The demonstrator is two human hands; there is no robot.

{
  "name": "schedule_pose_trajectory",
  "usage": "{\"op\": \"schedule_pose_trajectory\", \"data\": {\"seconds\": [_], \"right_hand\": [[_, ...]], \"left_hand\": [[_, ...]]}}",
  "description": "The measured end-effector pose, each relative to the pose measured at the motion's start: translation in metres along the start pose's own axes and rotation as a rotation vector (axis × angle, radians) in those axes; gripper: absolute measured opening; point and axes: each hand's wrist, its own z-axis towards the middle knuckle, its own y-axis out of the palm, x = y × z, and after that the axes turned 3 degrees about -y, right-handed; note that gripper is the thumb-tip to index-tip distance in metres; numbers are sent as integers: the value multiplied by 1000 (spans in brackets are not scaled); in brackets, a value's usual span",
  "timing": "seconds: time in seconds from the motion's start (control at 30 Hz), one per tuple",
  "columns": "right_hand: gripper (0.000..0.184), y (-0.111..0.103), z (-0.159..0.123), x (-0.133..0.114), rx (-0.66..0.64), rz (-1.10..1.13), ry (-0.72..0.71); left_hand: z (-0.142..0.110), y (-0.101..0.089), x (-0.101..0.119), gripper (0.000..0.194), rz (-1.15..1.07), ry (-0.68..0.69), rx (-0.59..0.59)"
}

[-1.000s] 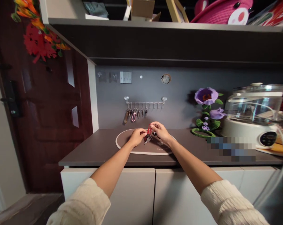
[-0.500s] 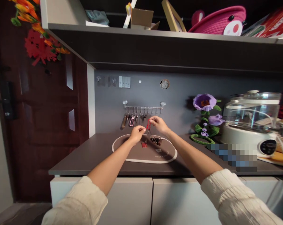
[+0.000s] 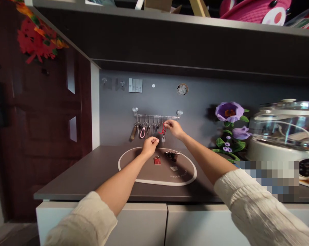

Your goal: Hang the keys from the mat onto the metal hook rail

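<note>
In the head view, my right hand (image 3: pixel 174 128) pinches a red cord loop (image 3: pixel 163 128) just below the right part of a clear hook rail (image 3: pixel 157 117). A small clear tag (image 3: pixel 163 139) dangles from the cord. My left hand (image 3: pixel 149 147) is lower and to the left, its fingers pressed together, apart from the cord, with nothing visible in them. Several keys hang on the rail's left and middle hooks, among them one with a pink loop (image 3: pixel 142 132) and one with a brown fob (image 3: pixel 133 133).
On the oval brown mat (image 3: pixel 144 177) lie a small red item (image 3: pixel 157 160) and a dark bunch, perhaps keys (image 3: pixel 172 155). Purple knitted flowers (image 3: pixel 229 112) and a white appliance with a clear top (image 3: pixel 274 150) stand at the right. A shelf (image 3: pixel 154 37) juts out overhead.
My right hand has lifted the red cord up towards the rail. The left hand has let go of the cord and stays below. The view has tilted down and moved closer.
</note>
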Motion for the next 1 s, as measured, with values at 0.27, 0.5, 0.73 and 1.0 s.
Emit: {"op": "schedule_pose_trajectory", "data": {"seconds": [0.27, 0.5, 0.73, 1.0], "right_hand": [[9, 6, 28, 10, 28, -35, 32], [12, 17, 44, 17, 118, -162, 87], [19, 20, 48, 20, 129, -345, 127], [20, 22, 35, 16, 113, -442, 127]], "left_hand": [[1, -5, -10, 17, 161, 63, 2], [-5, -6, -14, 18, 314, 135, 0], [-6, -8, -10, 18, 363, 136, -10], [-7, -7, -11, 18, 381, 146, -12]]}}
